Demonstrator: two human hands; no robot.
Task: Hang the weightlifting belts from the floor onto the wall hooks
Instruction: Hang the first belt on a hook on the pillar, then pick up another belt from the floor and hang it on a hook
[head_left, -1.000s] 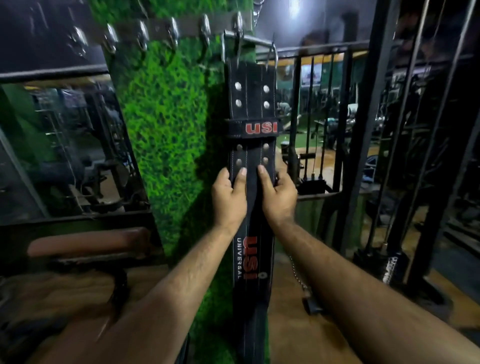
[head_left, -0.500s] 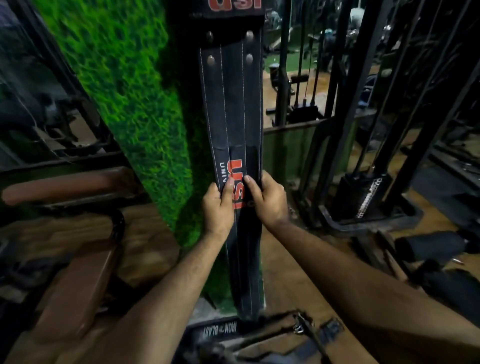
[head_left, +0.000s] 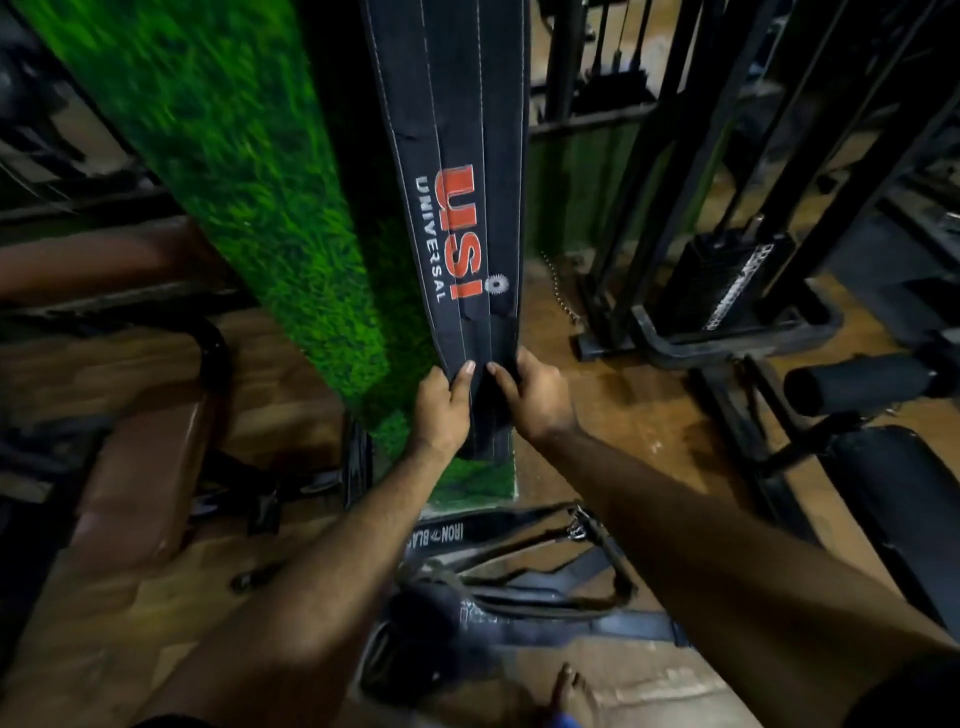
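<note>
A long black weightlifting belt with red USI lettering hangs down the grass-covered wall panel; its top and the hooks are out of view. My left hand grips the belt's lower left edge, thumb on the front. My right hand grips the lower right edge beside it. On the floor below lies a pile of other black belts, one marked IRON, with metal buckles.
A brown padded bench stands at the left. A black cable machine frame with a weight stack stands at the right, and a padded roller juts in beyond it. My bare foot rests on the wooden floor.
Both hands have slid down the hanging belt from its riveted upper part to near its lower end. My view has dropped, so the hooks left the frame and the floor belts appeared.
</note>
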